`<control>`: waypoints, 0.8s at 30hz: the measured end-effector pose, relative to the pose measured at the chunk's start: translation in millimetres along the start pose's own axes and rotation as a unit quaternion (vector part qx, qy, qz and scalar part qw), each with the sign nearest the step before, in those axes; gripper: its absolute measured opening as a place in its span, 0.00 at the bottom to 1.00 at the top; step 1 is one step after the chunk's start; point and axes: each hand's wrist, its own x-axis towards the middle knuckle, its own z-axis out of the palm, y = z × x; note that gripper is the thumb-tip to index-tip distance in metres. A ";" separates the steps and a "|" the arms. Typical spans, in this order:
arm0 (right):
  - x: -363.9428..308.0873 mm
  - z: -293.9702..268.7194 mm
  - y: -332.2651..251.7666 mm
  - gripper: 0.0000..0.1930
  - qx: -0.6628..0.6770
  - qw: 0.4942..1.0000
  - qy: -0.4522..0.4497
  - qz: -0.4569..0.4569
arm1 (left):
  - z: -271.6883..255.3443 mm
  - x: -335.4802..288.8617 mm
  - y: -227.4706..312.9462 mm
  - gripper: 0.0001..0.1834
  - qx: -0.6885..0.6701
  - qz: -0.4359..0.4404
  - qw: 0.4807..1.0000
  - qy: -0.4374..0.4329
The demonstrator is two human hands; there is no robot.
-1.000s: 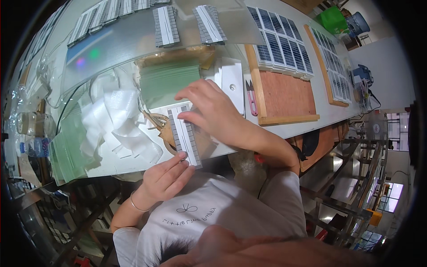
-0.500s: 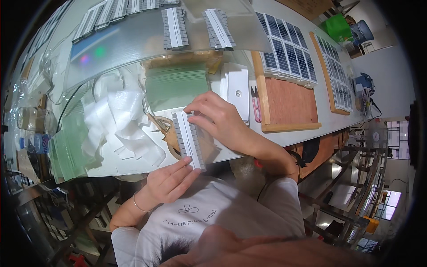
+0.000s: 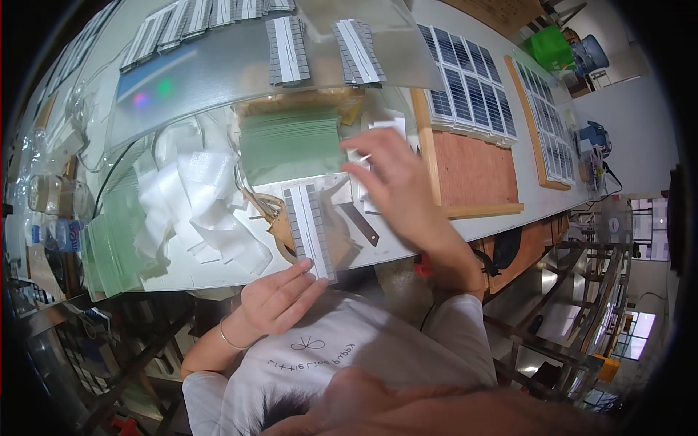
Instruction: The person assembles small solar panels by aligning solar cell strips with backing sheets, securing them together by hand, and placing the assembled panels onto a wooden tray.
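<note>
My left hand [image 3: 282, 296] pinches the near end of a narrow solar cell strip [image 3: 308, 225], grey squares down both sides and a white middle with thin dark lines. The strip slants over the bench edge, above a brown piece [image 3: 282, 231]. My right hand [image 3: 392, 174] is raised with thumb and fingers apart, nothing seen between them. Its fingertips are beside the right edge of a stack of green sheets [image 3: 289, 149]. White flat pieces [image 3: 390, 120] lie partly hidden behind this hand. A dark metal strip with a hole [image 3: 361, 224] lies left of my right wrist.
White film pieces [image 3: 193, 192] heap at left, with more green sheets [image 3: 110, 243] beyond them. A raised clear sheet [image 3: 211, 87] carries several cell strips [image 3: 289, 49]. A wooden tray [image 3: 476, 168] with stacked solar panels [image 3: 469, 83] stands at right.
My right hand has let go of the strip's far end and moved right, uncovering the dark metal strip. My left hand keeps its hold, nearly unmoved.
</note>
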 end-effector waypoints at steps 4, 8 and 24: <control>5.0 -41.3 29.2 0.16 -0.204 0.974 -0.027 0.100 | -1.0 2.2 0.1 0.15 -0.005 0.007 1.000 0.002; 8.5 -41.9 64.9 0.21 -0.111 0.976 -0.076 0.171 | -2.2 3.7 0.1 0.15 -0.015 0.011 1.000 -0.010; -13.0 -21.1 63.2 0.20 -0.406 0.910 0.012 -0.076 | -3.0 3.7 1.4 0.15 -0.010 0.005 1.000 -0.024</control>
